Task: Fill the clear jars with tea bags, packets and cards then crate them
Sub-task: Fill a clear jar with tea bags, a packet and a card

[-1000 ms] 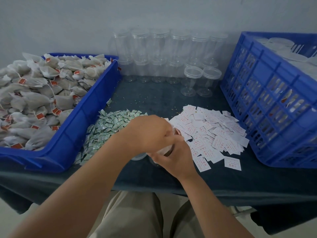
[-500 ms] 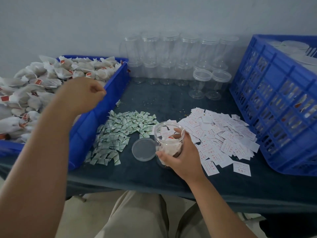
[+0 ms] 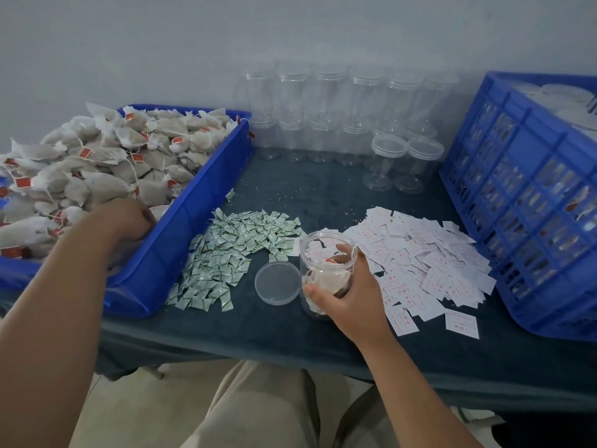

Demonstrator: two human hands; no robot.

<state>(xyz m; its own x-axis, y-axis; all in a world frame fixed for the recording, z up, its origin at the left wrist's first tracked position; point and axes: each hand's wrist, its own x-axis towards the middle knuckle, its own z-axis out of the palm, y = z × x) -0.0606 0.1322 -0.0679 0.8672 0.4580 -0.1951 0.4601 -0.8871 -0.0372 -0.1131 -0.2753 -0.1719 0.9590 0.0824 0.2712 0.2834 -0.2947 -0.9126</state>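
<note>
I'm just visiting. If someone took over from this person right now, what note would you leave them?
Left hand is down among the tea bags in the blue bin; its grasp is hidden.
Right hand grips the open jar, its lid lying beside it.
Done: some tea bags in the jar.
Left: top up, check packets and cards, lid on, into the crate; empty jars wait behind.

Soft, even light; wide-angle bending at edges.
</note>
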